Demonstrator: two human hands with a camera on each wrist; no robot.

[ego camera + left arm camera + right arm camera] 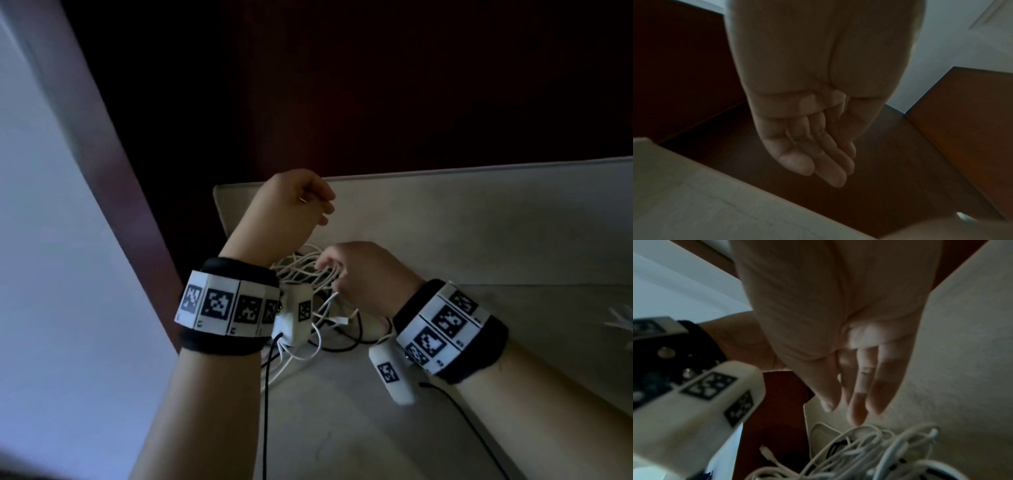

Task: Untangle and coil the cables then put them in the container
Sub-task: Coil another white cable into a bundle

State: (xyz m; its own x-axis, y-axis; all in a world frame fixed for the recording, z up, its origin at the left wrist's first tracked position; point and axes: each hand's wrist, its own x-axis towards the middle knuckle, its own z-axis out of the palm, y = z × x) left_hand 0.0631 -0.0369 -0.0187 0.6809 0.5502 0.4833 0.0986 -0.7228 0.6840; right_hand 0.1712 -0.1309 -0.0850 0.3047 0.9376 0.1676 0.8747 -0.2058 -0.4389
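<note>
At the left of the head view a pale wall meets a dark reddish wooden panel [113, 161]. Just right of it, near the middle of the frame, the left hand [291, 205] is raised above the pale counter [462, 233]; its grip is loose, the fingers [797, 164] relaxed and nearly straight in the left wrist view, with no cable seen in them. Below it, at the centre, lies the tangle of white cables [305, 270] with black cables [346, 342] mixed in, on the counter near its corner. Right of centre the right hand [366, 274] reaches into the tangle, white strands at its fingers [857, 408]; whether that grip is closed on a strand, I cannot tell.
</note>
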